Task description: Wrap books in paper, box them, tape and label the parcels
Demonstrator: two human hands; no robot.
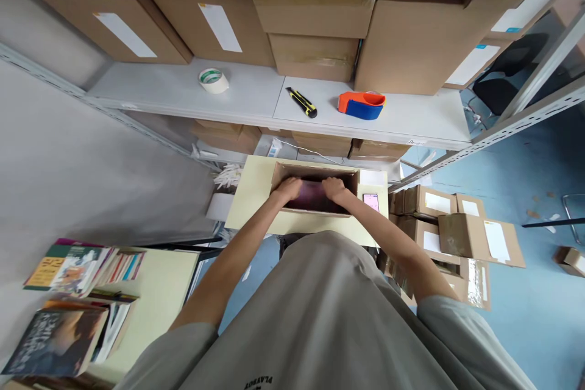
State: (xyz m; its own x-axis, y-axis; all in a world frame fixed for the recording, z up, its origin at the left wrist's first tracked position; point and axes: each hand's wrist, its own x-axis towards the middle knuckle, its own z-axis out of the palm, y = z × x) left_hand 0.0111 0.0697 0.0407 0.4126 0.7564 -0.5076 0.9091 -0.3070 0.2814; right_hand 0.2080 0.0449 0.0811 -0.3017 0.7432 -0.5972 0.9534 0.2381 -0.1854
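Note:
An open cardboard box [315,172] stands on a pale yellow table [253,192] in front of me. Both my hands reach down into it. My left hand [289,187] rests on the left end of a dark purplish book [311,197] lying inside the box. My right hand [333,187] is on the book's right end. The fingers of both hands curl over the book's edges. A phone [371,202] with a lit screen lies on the table just right of the box.
A grey shelf [256,97] behind the table carries a tape roll [213,80], a yellow-black utility knife [301,102] and an orange-blue tape dispenser [362,105], with large cartons stacked behind. Small labelled cartons [457,234] pile up at right. Stacks of books [77,298] sit at lower left.

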